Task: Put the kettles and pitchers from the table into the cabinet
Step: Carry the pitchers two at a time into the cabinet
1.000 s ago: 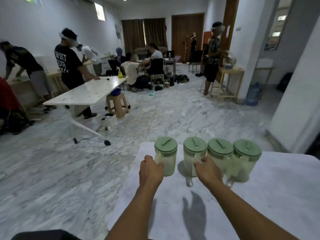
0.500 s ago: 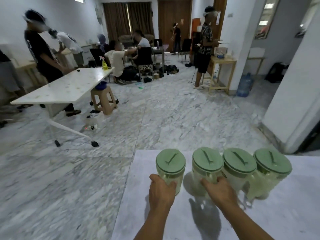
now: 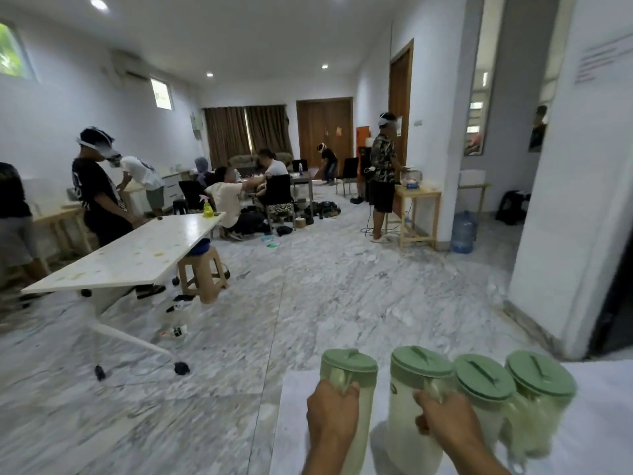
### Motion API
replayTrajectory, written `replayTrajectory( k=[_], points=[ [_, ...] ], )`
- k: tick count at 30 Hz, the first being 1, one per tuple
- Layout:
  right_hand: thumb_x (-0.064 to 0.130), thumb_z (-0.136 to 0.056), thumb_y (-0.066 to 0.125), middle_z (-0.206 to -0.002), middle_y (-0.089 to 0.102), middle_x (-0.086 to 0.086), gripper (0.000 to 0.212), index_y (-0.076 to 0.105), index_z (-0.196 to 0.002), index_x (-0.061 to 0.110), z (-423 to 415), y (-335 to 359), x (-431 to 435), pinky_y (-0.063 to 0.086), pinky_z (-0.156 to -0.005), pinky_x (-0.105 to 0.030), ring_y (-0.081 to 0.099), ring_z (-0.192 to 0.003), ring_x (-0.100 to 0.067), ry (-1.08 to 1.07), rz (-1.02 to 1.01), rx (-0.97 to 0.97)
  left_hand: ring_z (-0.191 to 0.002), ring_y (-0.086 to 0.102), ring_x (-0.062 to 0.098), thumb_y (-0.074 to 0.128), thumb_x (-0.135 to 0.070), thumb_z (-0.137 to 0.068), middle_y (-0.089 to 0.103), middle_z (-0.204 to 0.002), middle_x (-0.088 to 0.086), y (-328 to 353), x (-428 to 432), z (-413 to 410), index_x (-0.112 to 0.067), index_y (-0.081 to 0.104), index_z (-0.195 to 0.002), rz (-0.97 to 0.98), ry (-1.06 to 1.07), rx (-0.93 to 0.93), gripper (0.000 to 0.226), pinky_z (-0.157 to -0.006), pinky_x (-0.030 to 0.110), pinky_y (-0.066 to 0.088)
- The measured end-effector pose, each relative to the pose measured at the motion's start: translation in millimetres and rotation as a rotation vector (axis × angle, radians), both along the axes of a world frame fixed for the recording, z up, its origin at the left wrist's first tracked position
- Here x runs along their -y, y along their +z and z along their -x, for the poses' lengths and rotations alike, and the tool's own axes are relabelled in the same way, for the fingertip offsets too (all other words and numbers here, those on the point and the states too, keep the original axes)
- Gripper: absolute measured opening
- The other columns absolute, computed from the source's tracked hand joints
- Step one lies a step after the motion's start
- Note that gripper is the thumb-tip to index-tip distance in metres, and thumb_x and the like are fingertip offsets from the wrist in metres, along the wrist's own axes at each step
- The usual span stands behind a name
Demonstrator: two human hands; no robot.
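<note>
Several clear pitchers with green lids stand in a row on the white table (image 3: 603, 399) at the bottom of the view. My left hand (image 3: 330, 411) is closed around the handle of the leftmost pitcher (image 3: 349, 368). My right hand (image 3: 442, 416) grips the handle of the second pitcher (image 3: 416, 375). Two more pitchers (image 3: 483, 382) (image 3: 539, 378) stand close together to its right, touching each other. No cabinet is in view.
A marble floor (image 3: 308, 303) stretches ahead. A white folding table (image 3: 130, 255) with a stool (image 3: 202, 272) stands to the left. Several people work around the room. A white pillar (image 3: 575, 200) rises at the right, a water jug (image 3: 462, 231) beyond it.
Both hands have closed on the handles of the two left pitchers. The camera has tilted up, showing more of the room, and the pitchers now sit lower in view.
</note>
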State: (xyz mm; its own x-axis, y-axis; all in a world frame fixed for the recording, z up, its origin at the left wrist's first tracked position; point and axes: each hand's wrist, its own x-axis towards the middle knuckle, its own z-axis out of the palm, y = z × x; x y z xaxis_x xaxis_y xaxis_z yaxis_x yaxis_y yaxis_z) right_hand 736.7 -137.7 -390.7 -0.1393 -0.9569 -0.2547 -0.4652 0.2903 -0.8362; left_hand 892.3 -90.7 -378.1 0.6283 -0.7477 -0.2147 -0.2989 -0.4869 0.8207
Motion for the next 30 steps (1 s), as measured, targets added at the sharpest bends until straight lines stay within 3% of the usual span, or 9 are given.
replayTrajectory(
  k=[2,6,10,14,17,20,25,30],
  points=[
    [0.029,-0.085,0.067,-0.051,0.071,-0.009,0.032,0.071,-0.065,0.004,3.5,21.6,-23.5,0.050,-0.060,-0.029,0.068,-0.054,-0.024,-0.060,0.044,0.060,-0.103,0.064,0.031,0.061,-0.042,-0.087,0.069,-0.109,0.011,19.5,-14.9,-0.9,-0.008,0.065,-0.107,0.076,-0.026,-0.013,0.040,-0.083,0.031,0.051],
    [0.026,-0.084,0.067,-0.054,0.068,-0.014,0.028,0.068,-0.068,0.002,22.8,51.7,-81.5,0.051,-0.057,-0.033,0.064,-0.051,-0.028,-0.222,0.137,0.156,-0.104,0.063,0.033,0.058,-0.042,-0.089,0.069,-0.109,0.015,53.0,-53.5,15.5,-0.004,0.067,-0.108,0.197,-0.138,-0.025,0.043,-0.082,0.032,0.048],
    [0.037,-0.081,0.070,-0.062,0.068,-0.016,0.035,0.067,-0.078,0.002,68.9,75.3,-146.8,0.048,-0.051,-0.029,0.064,-0.050,-0.029,-0.364,0.169,0.203,-0.106,0.063,0.033,0.055,-0.047,-0.090,0.069,-0.112,0.017,82.6,-92.2,55.6,-0.003,0.066,-0.110,0.237,-0.277,-0.066,0.049,-0.087,0.034,0.051],
    [0.048,-0.081,0.072,-0.046,0.059,-0.011,0.044,0.060,-0.070,0.007,141.8,102.2,-204.1,0.049,-0.055,-0.036,0.063,-0.050,-0.032,-0.521,0.252,0.225,-0.108,0.063,0.034,0.052,-0.047,-0.092,0.069,-0.115,0.017,113.4,-125.4,120.8,-0.004,0.067,-0.111,0.282,-0.424,-0.106,0.049,-0.088,0.034,0.049],
    [0.053,-0.081,0.069,-0.042,0.059,-0.010,0.050,0.060,-0.066,0.006,204.1,123.1,-241.3,0.049,-0.057,-0.037,0.063,-0.051,-0.032,-0.668,0.349,0.188,-0.105,0.063,0.033,0.052,-0.044,-0.093,0.070,-0.112,0.015,134.0,-147.4,185.9,-0.007,0.068,-0.106,0.348,-0.564,-0.149,0.043,-0.090,0.035,0.050],
    [0.056,-0.085,0.064,-0.050,0.063,-0.014,0.056,0.062,-0.063,0.004,273.3,144.4,-271.6,0.049,-0.060,-0.038,0.063,-0.053,-0.032,-0.787,0.430,0.152,-0.107,0.063,0.033,0.052,-0.044,-0.092,0.069,-0.114,0.013,156.0,-167.3,259.6,-0.008,0.067,-0.109,0.400,-0.707,-0.193,0.043,-0.091,0.034,0.049],
    [0.058,-0.096,0.041,-0.059,0.058,-0.013,0.062,0.060,-0.069,0.006,402.5,177.7,-321.6,0.047,-0.067,-0.043,0.058,-0.062,-0.029,-0.930,0.565,0.182,-0.110,0.061,0.033,0.051,-0.043,-0.094,0.067,-0.118,0.015,195.7,-197.1,402.8,-0.005,0.065,-0.116,0.475,-0.892,-0.269,0.046,-0.081,0.028,0.042],
    [0.046,-0.101,0.036,-0.058,0.057,-0.010,0.054,0.057,-0.067,0.009,534.3,218.5,-373.5,0.044,-0.068,-0.039,0.056,-0.061,-0.027,-1.136,0.682,0.138,-0.111,0.061,0.036,0.041,-0.042,-0.097,0.066,-0.119,0.019,224.6,-232.0,563.8,-0.004,0.065,-0.116,0.532,-1.028,-0.384,0.048,-0.094,0.039,0.048]
  ],
)
